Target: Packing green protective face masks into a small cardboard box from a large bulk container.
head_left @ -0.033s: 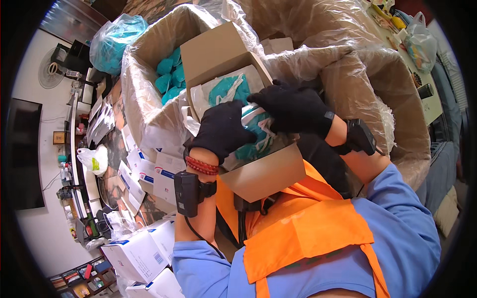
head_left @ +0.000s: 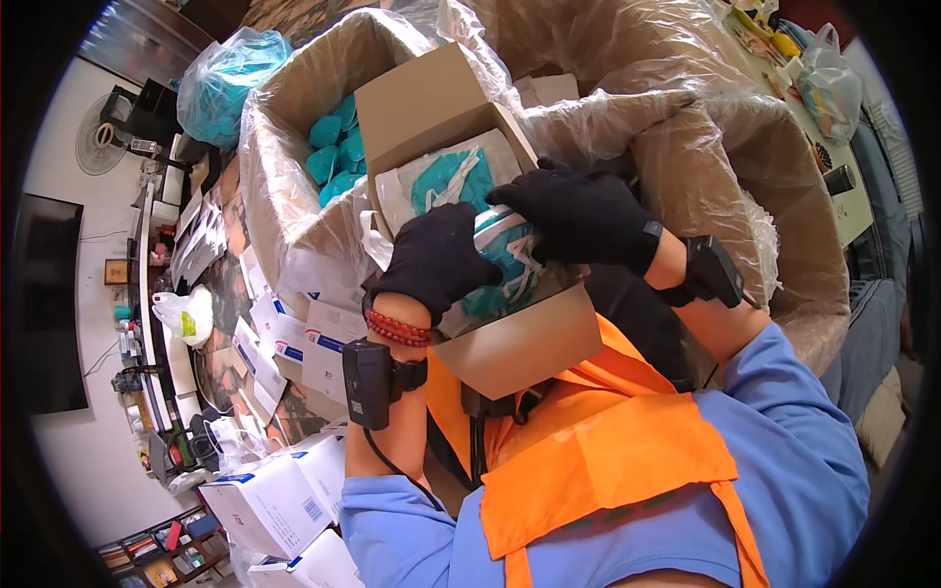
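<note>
An open brown box (head_left: 431,103) with its flaps up holds teal face masks with white ear loops in clear plastic bags. One bag of masks (head_left: 456,176) lies at the far end of the box. Another bag of masks (head_left: 505,260) is at the near end, between my gloved hands. My left hand (head_left: 441,257), in a black glove, is closed at that bag's left side, its fingertips partly hidden. With fingers bent in a pinch, my right hand (head_left: 583,220) holds the same bag's upper right edge.
A plastic-lined carton (head_left: 274,196) of loose teal masks stands on the left, with lined cartons (head_left: 735,176) to the right. A teal-filled plastic bag (head_left: 230,88) sits at the far left. White boxes (head_left: 270,505) are stacked at the lower left, and flat white cartons (head_left: 328,348) lie above them.
My left hand has shifted very slightly toward me. The bag, the box and my right hand look almost unchanged.
</note>
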Demonstrator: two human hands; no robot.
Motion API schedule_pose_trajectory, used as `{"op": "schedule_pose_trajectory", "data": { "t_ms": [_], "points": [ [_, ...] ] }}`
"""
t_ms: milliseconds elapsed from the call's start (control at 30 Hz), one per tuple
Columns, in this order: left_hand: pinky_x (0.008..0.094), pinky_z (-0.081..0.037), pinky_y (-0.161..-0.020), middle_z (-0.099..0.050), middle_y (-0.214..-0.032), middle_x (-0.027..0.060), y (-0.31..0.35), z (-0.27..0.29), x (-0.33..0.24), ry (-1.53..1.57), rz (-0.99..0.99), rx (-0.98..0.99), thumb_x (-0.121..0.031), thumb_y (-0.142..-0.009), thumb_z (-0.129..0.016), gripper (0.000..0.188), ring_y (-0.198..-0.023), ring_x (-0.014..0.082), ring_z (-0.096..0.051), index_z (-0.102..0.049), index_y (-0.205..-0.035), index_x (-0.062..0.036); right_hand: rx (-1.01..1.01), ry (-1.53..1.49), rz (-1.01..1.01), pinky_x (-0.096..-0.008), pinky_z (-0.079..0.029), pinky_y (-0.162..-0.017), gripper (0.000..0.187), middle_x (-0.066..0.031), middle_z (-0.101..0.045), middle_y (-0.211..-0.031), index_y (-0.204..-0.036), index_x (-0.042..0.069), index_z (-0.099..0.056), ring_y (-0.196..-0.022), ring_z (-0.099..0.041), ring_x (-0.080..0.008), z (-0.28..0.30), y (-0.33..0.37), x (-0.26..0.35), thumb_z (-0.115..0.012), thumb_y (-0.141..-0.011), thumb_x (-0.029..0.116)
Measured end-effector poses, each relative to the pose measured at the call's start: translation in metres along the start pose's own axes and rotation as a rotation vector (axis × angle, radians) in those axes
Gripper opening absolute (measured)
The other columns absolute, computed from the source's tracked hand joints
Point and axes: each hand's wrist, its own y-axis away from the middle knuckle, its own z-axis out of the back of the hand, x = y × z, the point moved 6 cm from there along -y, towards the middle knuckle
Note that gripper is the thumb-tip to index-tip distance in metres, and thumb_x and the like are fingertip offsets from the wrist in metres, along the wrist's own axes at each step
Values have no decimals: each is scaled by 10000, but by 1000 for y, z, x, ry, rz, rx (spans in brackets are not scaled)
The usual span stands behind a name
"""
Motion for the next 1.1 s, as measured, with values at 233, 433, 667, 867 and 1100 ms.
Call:
{"op": "schedule_pose_trajectory", "data": {
  "t_ms": [233, 433, 667, 867, 1100],
  "points": [
    [367, -516, -839, -697, -1018, 159, 22, 14, 22, 39, 158, -338, -266, -718, -778, 468, -945, 281, -676, -669, -1119, -52, -281, -635, -47, -351, -427, -1032, 862, -79, -535, -1334, -1407, 101, -418, -1249, -496, -190, 22, 8, -34, -848, -662, 49],
    [297, -532, -783, -699, -970, 78, 55, 51, 47, 1061, 216, -608, -89, -737, -803, 386, -853, 156, -658, -663, -1089, -15, -340, -1222, -215, -371, -449, -1002, 860, -63, -515, -1358, -1432, 102, -399, -1266, -472, -217, 15, 29, -30, -849, -700, 69],
    [326, -509, -874, -638, -1147, 90, 52, -7, 34, 915, 46, -384, -122, -715, -830, 644, -1005, 174, -614, -521, -1271, -27, -501, -927, -309, -277, -485, -886, 588, -75, -677, -1088, -1361, 113, -502, -1011, -641, -125, 17, 20, -6, -721, -855, 317],
    [326, -484, -911, -591, -1171, 111, 54, 10, 35, 1281, 36, -711, -114, -826, -732, 535, -1070, 199, -576, -493, -1297, -32, -537, -1051, -268, -276, -495, -839, 384, -65, -674, -1060, -1208, 83, -599, -960, -633, -118, 15, 17, -10, -685, -887, 275],
    [304, -475, -877, -621, -1114, 84, 56, 0, 45, 1196, 152, -781, -122, -867, -687, 391, -1023, 171, -592, -537, -1223, -67, -465, -1091, -248, -278, -458, -886, 322, -16, -636, -1013, -1160, 48, -621, -955, -575, -103, 9, -1, -6, -600, -944, 286]
  ]
}}
